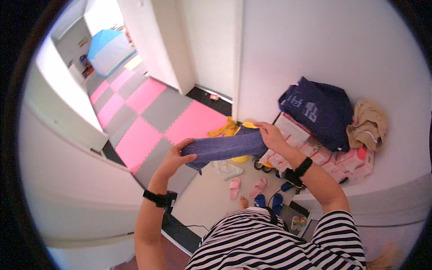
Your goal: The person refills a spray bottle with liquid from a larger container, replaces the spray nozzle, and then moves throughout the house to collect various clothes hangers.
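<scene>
A folded blue-purple cloth [226,147], apparently a towel, stretches level between my two hands in front of me. At its left end, my left hand [173,158] pinches it between thumb and fingers, and a small flap hangs below. My right hand [270,136] grips the other end near its upper corner. Black straps with small devices sit on both of my wrists. Under the cloth, a yellow and dark blue object [241,158] is partly hidden; I cannot tell what it is.
Pink and grey foam mats [162,114] cover the floor ahead. Against the right wall stand stacked pink and white boxes [317,153], bearing a navy bag [315,111] and a tan cloth [369,125]. Pink slippers [235,188], blue slippers [277,202] and a pale cloth [227,169] lie below.
</scene>
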A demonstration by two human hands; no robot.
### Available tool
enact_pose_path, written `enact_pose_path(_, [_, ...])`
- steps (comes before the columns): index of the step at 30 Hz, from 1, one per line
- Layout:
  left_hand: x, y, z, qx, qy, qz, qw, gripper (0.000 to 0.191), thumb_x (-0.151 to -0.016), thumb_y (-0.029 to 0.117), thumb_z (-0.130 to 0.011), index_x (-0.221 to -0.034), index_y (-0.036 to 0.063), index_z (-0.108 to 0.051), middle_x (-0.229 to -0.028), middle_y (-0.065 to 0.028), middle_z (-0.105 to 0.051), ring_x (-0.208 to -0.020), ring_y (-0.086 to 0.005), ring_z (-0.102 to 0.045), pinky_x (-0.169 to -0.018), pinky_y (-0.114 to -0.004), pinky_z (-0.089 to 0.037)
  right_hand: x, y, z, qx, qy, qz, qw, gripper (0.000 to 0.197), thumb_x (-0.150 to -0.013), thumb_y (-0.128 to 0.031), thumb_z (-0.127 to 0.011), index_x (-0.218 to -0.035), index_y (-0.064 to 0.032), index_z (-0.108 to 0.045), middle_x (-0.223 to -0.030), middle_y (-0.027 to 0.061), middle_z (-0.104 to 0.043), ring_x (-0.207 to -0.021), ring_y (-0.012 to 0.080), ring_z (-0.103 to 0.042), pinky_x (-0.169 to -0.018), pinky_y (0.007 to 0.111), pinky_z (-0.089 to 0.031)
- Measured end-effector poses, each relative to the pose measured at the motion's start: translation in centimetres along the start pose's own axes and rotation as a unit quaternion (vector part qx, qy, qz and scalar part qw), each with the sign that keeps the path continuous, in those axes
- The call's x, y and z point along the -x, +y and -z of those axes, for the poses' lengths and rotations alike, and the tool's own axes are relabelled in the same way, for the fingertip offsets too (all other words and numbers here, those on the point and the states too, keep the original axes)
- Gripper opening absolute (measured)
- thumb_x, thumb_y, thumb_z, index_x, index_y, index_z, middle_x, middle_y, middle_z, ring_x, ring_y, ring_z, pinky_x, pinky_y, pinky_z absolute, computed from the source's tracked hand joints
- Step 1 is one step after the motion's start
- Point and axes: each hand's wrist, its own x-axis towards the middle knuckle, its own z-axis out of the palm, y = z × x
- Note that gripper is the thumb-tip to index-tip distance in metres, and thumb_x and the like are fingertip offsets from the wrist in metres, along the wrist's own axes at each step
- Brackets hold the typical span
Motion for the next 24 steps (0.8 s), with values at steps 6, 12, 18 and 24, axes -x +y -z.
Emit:
enact_pose_path(6, [-4.3, 3.3, -3.8, -0.272, -0.115, -0.06, 0.954, 0.051, -0.066, 0.008, -0.071, -0.114, -0.0021, -0.056, -0.106, -0.0137, -0.057, -0.098, -0.0202, -0.055, -0.086, -0.031, -0.043, 1.9, 1.3, 7.2, -0.05, -0.067, -0.02, 0.996, 0.034, -0.076, -0.01, -0.06, -0.109, -0.0028, -0.06, -0.095, 0.0132, -0.064, -0.084, 0.0217, -0.061, -0.075, 0.029, -0.047])
enact_pose_path(12, [-11.0, 3.8, -6.7, -0.462, -0.018, -0.27, 0.845, 0.028, -0.07, 0.013, -0.068, -0.09, -0.0066, -0.063, -0.093, -0.0126, -0.06, -0.084, -0.0187, -0.058, -0.074, -0.031, -0.047, 3.9, 1.6, 12.9, 0.191, -0.017, 0.03, 0.981, 0.025, -0.075, -0.018, -0.065, -0.092, -0.0003, -0.064, -0.103, 0.0135, -0.058, -0.103, 0.0262, -0.052, -0.085, 0.033, -0.043])
enact_pose_path(18, [-16.9, 10.9, -14.3, -0.046, -0.122, 0.019, 0.991, 0.037, -0.079, 0.03, -0.066, -0.099, -0.0009, -0.061, -0.083, -0.0053, -0.062, -0.07, -0.013, -0.06, -0.066, -0.028, -0.05, 3.9, 5.5, 20.1, -0.167, 0.107, -0.101, 0.975, 0.028, -0.084, -0.026, -0.06, -0.093, 0.0014, -0.062, -0.084, 0.0054, -0.059, -0.079, 0.012, -0.052, -0.074, 0.026, -0.042])
enact_pose_path(24, [-26.2, 16.4, -22.3, 0.028, -0.049, -0.013, 0.998, 0.056, -0.077, 0.033, -0.069, -0.115, -0.0024, -0.048, -0.094, -0.0112, -0.06, -0.085, -0.0177, -0.058, -0.075, -0.033, -0.049, -1.2, 11.3, 28.1, -0.173, 0.317, -0.117, 0.925, 0.04, -0.084, -0.033, -0.061, -0.104, 0.0014, -0.056, -0.094, 0.0077, -0.058, -0.086, 0.0166, -0.053, -0.077, 0.028, -0.042])
